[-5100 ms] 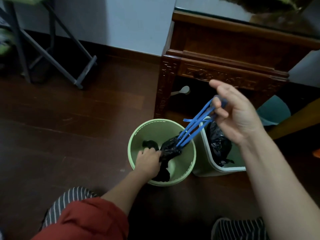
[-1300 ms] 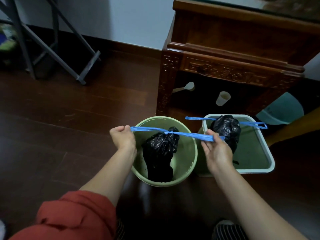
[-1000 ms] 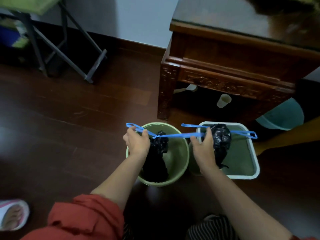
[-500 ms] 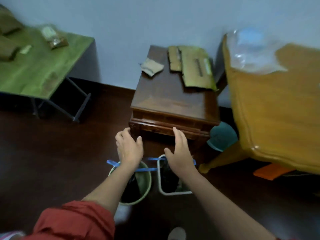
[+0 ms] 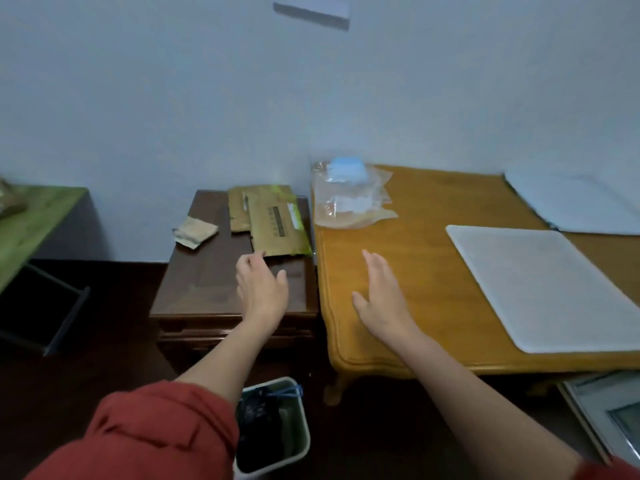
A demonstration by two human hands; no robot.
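With the blue drawstring (image 5: 285,392) let go and the black bag (image 5: 256,410) left in the white bin (image 5: 304,441) at the foot of the dark cabinet (image 5: 207,278), both hands now hover empty and loose-fingered, the left hand (image 5: 261,296) over the cabinet top nearing the flattened cardboard (image 5: 277,226), the right hand (image 5: 381,303) just right of the cabinet, so the tying seems done.

No legible text. The flattened cardboard (image 5: 277,223) on the dark wooden cabinet (image 5: 207,282) has a dark printed strip and a white label, both too blurred to read.
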